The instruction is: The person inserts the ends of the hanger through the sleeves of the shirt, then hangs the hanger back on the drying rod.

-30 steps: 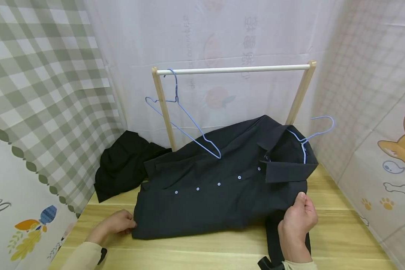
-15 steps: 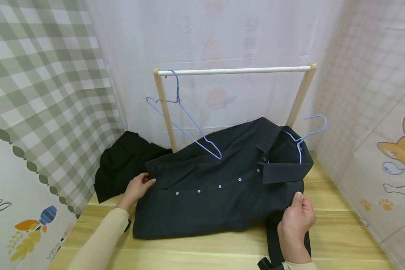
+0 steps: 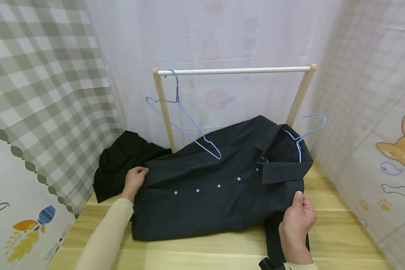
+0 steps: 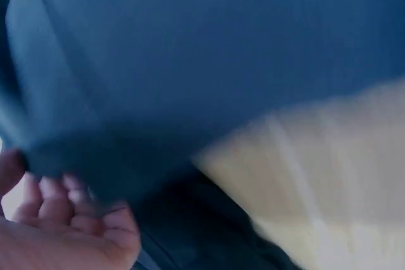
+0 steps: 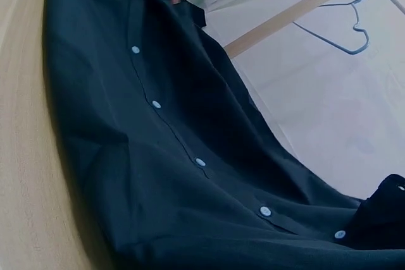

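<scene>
A dark button-up shirt [image 3: 206,202] lies across the wooden table, its collar to the right and its row of pale buttons facing up. Inside the collar sits a blue wire hanger [image 3: 298,139], its hook sticking out to the right. My left hand [image 3: 135,180] pinches the shirt's hem at the far left corner; in the left wrist view the fingers [image 4: 57,203] curl under the cloth. At the shoulder below the collar, my right hand [image 3: 297,217] grips the fabric between thumb and fingers. One sleeve [image 3: 273,240] hangs down toward the near edge beside the right wrist.
Behind the shirt stands a rack with a white rail [image 3: 236,70] and wooden posts. A second blue hanger [image 3: 192,122] hangs at its left end, reaching down in front of the shirt. A crumpled black garment [image 3: 118,165] lies at the back left. Curtains enclose the sides.
My left hand has gone from the near left corner of the hem up to the far left corner and taken hold there. The collar and hanger have shifted slightly left; the right hand keeps its grip.
</scene>
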Motion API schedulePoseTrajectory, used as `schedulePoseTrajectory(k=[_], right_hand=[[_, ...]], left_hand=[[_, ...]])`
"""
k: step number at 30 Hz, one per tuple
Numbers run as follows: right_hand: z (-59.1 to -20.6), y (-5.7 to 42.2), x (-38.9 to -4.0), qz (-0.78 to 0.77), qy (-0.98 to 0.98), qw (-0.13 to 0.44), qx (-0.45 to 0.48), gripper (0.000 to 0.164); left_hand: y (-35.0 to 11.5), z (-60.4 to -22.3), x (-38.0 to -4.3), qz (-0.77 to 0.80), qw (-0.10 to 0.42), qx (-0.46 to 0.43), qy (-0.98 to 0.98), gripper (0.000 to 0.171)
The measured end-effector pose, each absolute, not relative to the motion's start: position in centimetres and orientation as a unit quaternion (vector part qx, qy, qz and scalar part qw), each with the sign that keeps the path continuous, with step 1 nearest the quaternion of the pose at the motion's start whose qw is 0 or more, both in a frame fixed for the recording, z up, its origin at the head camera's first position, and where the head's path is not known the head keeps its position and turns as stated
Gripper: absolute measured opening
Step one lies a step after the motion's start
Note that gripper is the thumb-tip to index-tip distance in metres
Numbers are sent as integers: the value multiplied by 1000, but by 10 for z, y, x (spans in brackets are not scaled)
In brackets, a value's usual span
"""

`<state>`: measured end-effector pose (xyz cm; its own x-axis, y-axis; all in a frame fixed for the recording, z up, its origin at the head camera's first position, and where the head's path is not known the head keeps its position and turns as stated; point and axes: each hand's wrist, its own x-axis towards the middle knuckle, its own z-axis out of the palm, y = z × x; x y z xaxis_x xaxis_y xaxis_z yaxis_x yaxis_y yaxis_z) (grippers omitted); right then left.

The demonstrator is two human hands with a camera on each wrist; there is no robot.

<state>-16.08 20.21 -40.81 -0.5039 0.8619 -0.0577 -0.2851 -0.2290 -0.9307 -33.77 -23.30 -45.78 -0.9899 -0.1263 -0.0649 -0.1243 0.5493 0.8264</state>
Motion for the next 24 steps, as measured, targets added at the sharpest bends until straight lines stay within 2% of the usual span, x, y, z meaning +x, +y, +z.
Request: schedulePoseTrajectory(k=[5,8,13,16,24], right_hand=[[-407,201,-161,722,-485,401,-288,23],[-406,200,-161,722,-489,404,-277,24],[-404,199,-160,724,-495,400,-265,22],[-402,198,-159,721,-509,398,-252,19],[-397,197,-161,700,-537,407,-238,19]], left_hand=[[-235,-461,-333,-401,-31,60,-914,32],[-231,-459,-336,-383,-13,43,-923,34],[-220,-443,-349,-381,55,15,-923,50],[-211,-425,-359,-405,74,-12,-911,59],[-185,-377,-382,-453,58,-103,-884,61]])
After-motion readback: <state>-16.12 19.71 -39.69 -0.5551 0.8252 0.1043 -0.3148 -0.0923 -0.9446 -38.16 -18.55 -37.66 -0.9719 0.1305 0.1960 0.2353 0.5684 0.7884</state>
